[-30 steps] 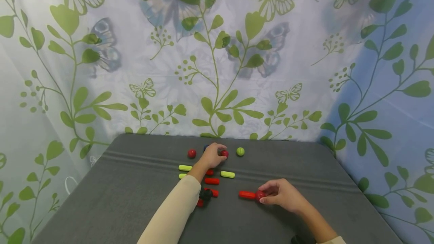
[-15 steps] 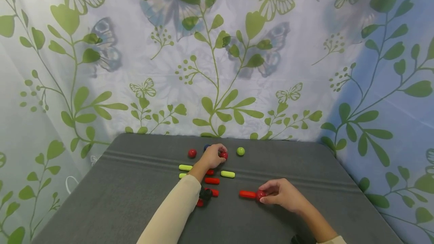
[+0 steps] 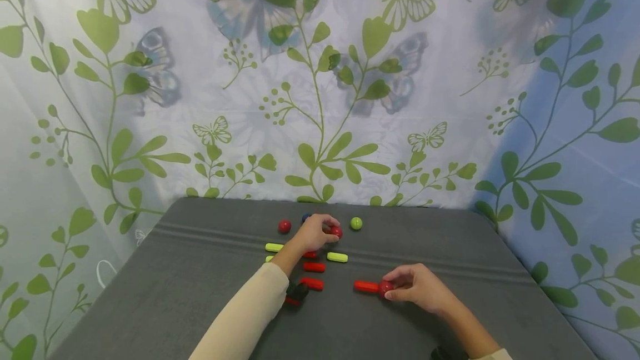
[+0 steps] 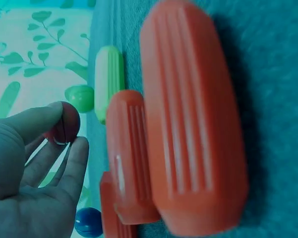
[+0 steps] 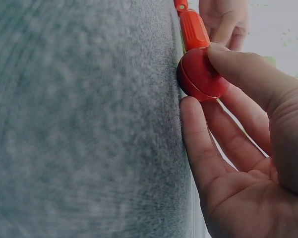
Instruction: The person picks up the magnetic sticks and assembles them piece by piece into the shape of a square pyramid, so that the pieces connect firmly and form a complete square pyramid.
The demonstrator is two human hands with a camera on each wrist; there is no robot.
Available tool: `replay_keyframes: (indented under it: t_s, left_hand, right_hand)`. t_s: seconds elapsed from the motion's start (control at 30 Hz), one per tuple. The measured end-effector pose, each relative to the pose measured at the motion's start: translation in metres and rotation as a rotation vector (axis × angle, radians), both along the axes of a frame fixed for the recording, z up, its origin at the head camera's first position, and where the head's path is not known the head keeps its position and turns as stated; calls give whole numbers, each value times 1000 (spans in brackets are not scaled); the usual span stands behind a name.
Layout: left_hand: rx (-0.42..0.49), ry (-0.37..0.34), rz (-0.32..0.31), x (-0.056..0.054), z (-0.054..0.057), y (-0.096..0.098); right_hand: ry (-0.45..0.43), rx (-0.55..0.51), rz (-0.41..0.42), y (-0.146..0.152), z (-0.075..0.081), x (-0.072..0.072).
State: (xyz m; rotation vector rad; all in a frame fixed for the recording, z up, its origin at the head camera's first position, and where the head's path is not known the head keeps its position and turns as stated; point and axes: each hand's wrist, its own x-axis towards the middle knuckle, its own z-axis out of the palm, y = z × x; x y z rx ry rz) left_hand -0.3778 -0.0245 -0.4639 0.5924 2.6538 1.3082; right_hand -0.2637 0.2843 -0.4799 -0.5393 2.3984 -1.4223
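Landmark for all positions: the red stick (image 3: 365,286) lying flat on the grey desk (image 3: 165,288), long axis running left–right across the head view.

Right hand (image 3: 417,289): sits at the right end of the red stick. Thumb and forefinger are curled onto a red ball (image 3: 384,288), pinching it; remaining fingers (image 5: 204,144) lie loosely curled below it against the desk. In the right wrist view the ball (image 5: 201,75) sits at the stick's end (image 5: 193,29), in line with the long axis; they look to be touching, though a fine gap cannot be ruled out. The ball lies at the fingertips, between them and the stick.

Left hand (image 3: 312,231): far side of the stick and to its left, well apart from it. Thumb and forefinger curled around a second, darker red ball (image 3: 336,231); the left wrist view shows it (image 4: 63,122) pinched at the fingertips, other fingers half-open beneath. Whether this ball is off the desk cannot be told.

Around the left hand, all beyond the landmark stick:
- green ball (image 3: 355,223) just right of the held ball;
- another red ball (image 3: 284,226) left of the hand; blue ball (image 3: 305,217) partly hidden behind the hand;
- yellow-green stick (image 3: 337,257) between the hand and the landmark stick, axis parallel to it; a second yellow-green stick (image 3: 273,247) by the left wrist;
- two short red sticks (image 3: 313,266) near the cream sleeve (image 3: 240,315), parallel to the landmark.

Right hand is the nearer one to the landmark stick.
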Motion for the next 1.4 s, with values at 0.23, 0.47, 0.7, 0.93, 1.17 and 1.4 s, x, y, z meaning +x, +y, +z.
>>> replay_keyframes:
  t_s: [0.23, 0.47, 0.7, 0.93, 1.17, 1.4]
  left_hand:
    - [81, -45, -53, 21, 9, -2]
    - [104, -45, -88, 40, 8, -3]
    - [122, -49, -127, 62, 8, -5]
    - [108, -73, -142, 81, 7, -7]
    - [93, -134, -149, 93, 3, -7]
    - [87, -136, -161, 97, -4, -6]
  right_hand:
    - [6, 8, 0, 1, -1, 0]
    - [-10, 4, -10, 1, -2, 1]
    - [-6, 2, -12, 1, -1, 0]
    - [-10, -9, -8, 0, -1, 0]
    - [-1, -21, 3, 1, -1, 1]
    - [14, -56, 29, 2, -1, 3]
